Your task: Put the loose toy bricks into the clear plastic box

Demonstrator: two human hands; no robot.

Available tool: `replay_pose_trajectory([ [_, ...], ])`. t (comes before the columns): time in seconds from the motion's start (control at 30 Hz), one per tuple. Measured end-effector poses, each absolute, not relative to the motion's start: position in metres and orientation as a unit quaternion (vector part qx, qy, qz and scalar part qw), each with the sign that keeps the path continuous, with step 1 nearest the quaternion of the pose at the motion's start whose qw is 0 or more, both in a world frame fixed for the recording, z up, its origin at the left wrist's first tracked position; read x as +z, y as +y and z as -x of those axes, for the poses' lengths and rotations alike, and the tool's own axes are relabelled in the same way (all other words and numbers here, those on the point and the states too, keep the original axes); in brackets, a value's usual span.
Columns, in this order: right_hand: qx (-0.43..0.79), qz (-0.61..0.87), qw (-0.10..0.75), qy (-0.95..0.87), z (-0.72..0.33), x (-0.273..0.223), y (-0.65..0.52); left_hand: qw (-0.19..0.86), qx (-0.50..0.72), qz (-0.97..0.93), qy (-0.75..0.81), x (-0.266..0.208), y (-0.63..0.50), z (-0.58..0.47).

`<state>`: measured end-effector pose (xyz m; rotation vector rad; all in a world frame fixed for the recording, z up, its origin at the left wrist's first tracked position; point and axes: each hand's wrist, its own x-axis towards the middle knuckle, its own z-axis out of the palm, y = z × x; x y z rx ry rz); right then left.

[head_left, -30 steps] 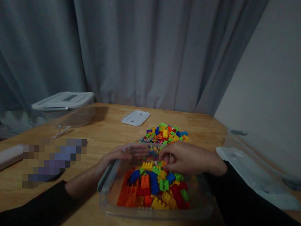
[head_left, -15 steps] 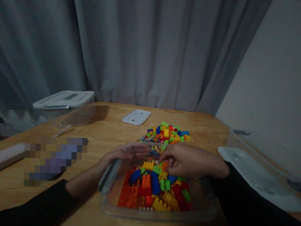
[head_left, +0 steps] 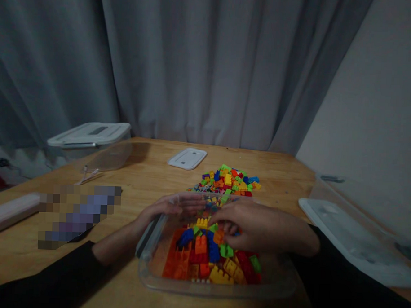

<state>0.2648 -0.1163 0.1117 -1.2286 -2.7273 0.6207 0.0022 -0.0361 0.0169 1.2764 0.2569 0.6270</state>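
Moving lower, the right hand [head_left: 257,225] is now dipping into the clear plastic box [head_left: 214,287] of bright toy bricks [head_left: 215,257]. Its fingers [head_left: 223,226] are curling around small bricks, but what they are gripping is too dim to tell. The left hand [head_left: 168,209] is lying flat and open on the box's far left rim. The box is sitting on the wooden bench [head_left: 150,179], near a loose pile of coloured bricks [head_left: 229,181].

Our left hand [head_left: 163,211] lies flat, its fingers [head_left: 190,203] stretched forward. Our right hand [head_left: 253,225] is curled, palm down, fingers [head_left: 223,226] bent together. Both sleeves are dark.
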Motion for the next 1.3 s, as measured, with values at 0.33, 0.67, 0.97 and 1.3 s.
replay_pose_trajectory([
  [0.33,0.209,0.379,-0.003,-0.901,-0.265,0.109,-0.120,0.760,0.293,-0.569,0.114,0.021,-0.043,-0.006],
  [0.67,0.238,0.353,-0.044,-0.904,-0.260,0.109,-0.120,0.753,0.307,-0.570,0.121,0.022,-0.046,-0.006],
  [0.97,0.266,0.338,-0.050,-0.901,-0.261,0.110,-0.117,0.759,0.293,-0.566,0.128,0.019,-0.042,-0.005],
  [1.3,0.260,0.348,0.015,-0.901,-0.274,0.117,-0.115,0.755,0.288,-0.576,0.122,0.019,-0.040,-0.003],
])
